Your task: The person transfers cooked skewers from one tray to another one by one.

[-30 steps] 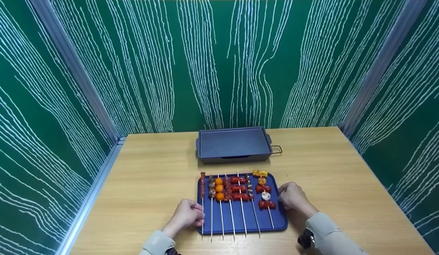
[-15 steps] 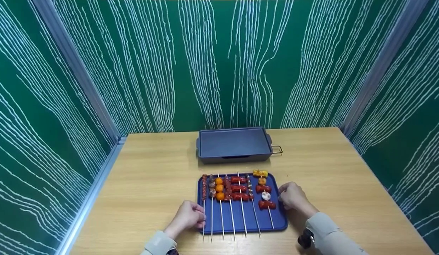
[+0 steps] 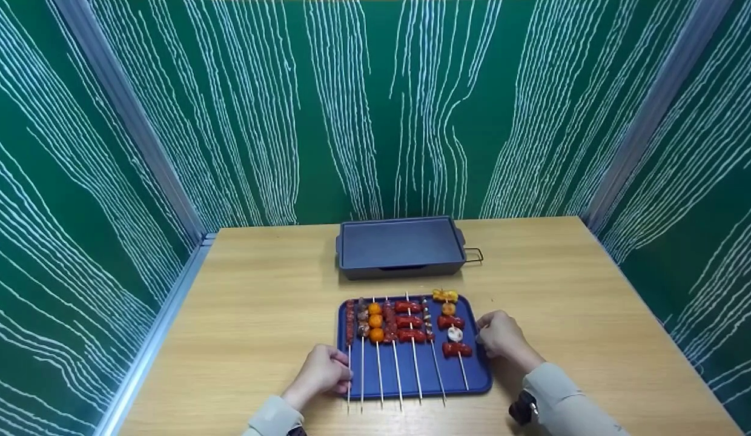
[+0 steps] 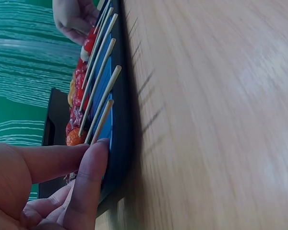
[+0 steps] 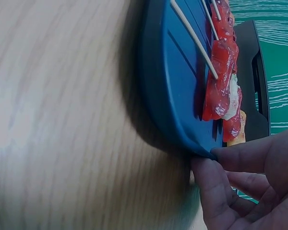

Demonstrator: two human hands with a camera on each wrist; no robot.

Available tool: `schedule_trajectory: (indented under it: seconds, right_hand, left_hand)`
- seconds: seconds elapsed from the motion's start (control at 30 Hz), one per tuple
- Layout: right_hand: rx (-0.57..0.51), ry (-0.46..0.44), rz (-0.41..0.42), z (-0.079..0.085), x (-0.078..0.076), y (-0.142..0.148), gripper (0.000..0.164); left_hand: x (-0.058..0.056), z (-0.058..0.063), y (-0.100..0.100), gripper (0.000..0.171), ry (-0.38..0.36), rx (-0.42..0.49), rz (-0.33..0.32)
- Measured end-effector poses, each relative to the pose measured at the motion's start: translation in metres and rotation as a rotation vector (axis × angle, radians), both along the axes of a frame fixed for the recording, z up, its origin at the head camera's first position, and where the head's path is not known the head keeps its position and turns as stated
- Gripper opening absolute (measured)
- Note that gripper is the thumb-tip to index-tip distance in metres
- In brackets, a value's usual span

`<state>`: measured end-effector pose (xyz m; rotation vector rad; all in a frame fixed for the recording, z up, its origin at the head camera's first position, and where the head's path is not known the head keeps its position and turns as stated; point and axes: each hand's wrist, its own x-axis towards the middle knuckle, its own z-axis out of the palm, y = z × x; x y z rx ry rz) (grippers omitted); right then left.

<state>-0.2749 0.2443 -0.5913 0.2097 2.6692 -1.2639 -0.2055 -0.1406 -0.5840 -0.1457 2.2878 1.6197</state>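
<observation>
A blue tray (image 3: 472, 381) lies on the table, with several skewers side by side on it. My left hand (image 3: 323, 370) pinches the stick of the leftmost skewer (image 3: 350, 324), a thin reddish meat one, near the tray's left edge. In the left wrist view, that stick (image 4: 103, 120) comes out from between thumb and forefinger. At the right edge, my right hand (image 3: 501, 334) pinches the tray's rim (image 5: 182, 136) between thumb and forefinger. Nearest to it lies a mixed skewer (image 3: 451, 324) with red, white and yellow pieces. Beside the left skewer lies one with orange balls (image 3: 375, 322).
Behind the tray stands a dark grill box (image 3: 403, 245) with a flat top and a wire handle (image 3: 473, 255) on its right. Green walls (image 3: 412, 109) with white lines enclose the wooden table (image 3: 254, 290). Stick ends stand out over the tray's front edge.
The leftmost skewer has shifted a little toward me and to the right, its top now inside the tray's far rim. My left hand moved slightly right with it; my right hand stayed still.
</observation>
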Motion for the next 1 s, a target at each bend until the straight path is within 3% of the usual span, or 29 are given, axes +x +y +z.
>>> schedule_trajectory:
  seconds: [0.63,0.83,1.0]
  right_hand:
    - [0.06,0.028,0.002,-0.004,0.003,-0.004,0.024]
    - [0.094,0.124,0.027,-0.007,0.002,-0.006,0.02]
    - [0.1,0.134,0.046,-0.005,0.003,-0.005,0.013]
  left_hand:
    - [-0.001,0.006,-0.003,0.011,0.001,-0.093,0.012]
    - [-0.011,0.012,-0.01,0.011,0.029,-0.115,0.02]
    - [-0.022,0.02,-0.017,0.019,0.121,-0.123,0.005]
